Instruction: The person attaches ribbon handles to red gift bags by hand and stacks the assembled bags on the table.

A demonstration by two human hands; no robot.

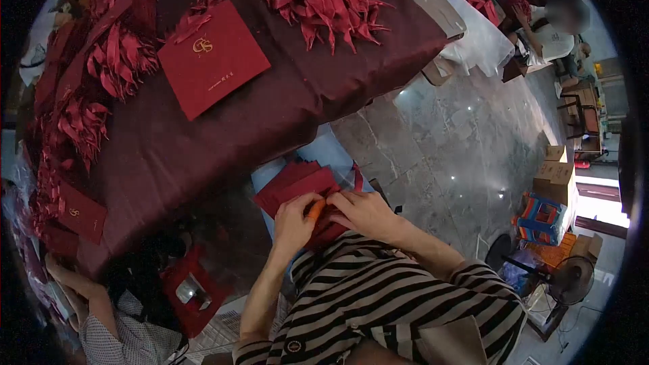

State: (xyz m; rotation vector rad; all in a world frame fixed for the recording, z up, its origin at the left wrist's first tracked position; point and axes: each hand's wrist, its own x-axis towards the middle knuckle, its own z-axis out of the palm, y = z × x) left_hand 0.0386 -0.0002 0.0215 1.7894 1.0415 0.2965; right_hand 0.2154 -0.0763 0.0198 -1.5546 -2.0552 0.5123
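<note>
Your striped shirt (399, 284), one garment in black and tan cloth with loose folds, lies nearest the camera, below the near edge of the table. One table (223, 132) is noted as landmark: maroon cover, smooth with a slight sheen, creased and hanging over the near edge. Off the table's right end runs the floor (433, 135), grey, glossy and marbled. Two other people are recorded: one bare arm (81, 280) by the table's left end, one seated person (558, 37) beyond its right end.

On the table, one large ribbon heap (331, 0) sits at the far side, with further ribbon clusters (125, 57) along the left; you see flat, pointed red strips, too many to count. Two flat red bags lie there: one square bag (216, 61) with gold lettering, and one smaller-looking bag (81, 213) toward the left end.

Just off the table's near edge, one layered red bundle (297, 186) rests on your lap; its layers cannot be counted. Your left hand (294, 220) and right hand (365, 213) meet at it, fingers bent and closed on its lower part, tips partly hidden. One small orange piece (315, 210) shows at your left fingers; whether worn or held, you cannot tell.
</note>
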